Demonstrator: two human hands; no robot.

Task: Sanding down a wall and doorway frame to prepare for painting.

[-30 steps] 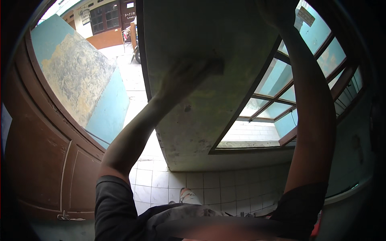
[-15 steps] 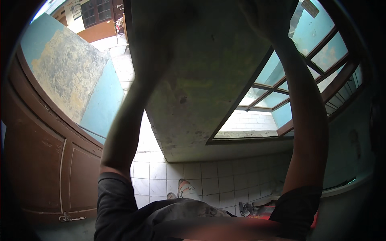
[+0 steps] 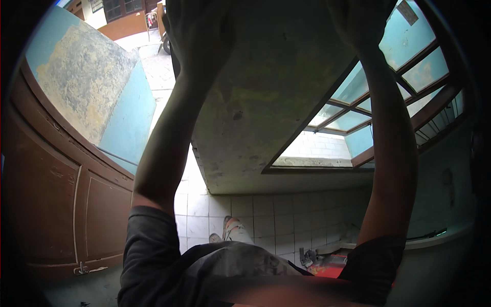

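Observation:
Both my arms are raised in front of a dim, stained wall (image 3: 255, 112). My left hand (image 3: 200, 38) is at the top, near the wall's left edge beside the bright doorway. My right hand (image 3: 354, 25) is also at the upper edge, by the top of the window opening. Deep shadow and the picture's edge hide most of the fingers on both hands. Whether they touch the wall or hold anything cannot be made out.
A brown panelled door (image 3: 105, 217) with a metal bolt stands open at left. A brown-framed window (image 3: 353, 107) is at right. White floor tiles (image 3: 266, 225) lie below, and a red object (image 3: 327, 267) is at lower right. Outside stands a peeling blue wall (image 3: 92, 77).
My left hand and forearm have shifted right and come lower into view. My right hand has moved slightly right. The view has tilted a little, so the wall and floor sit higher.

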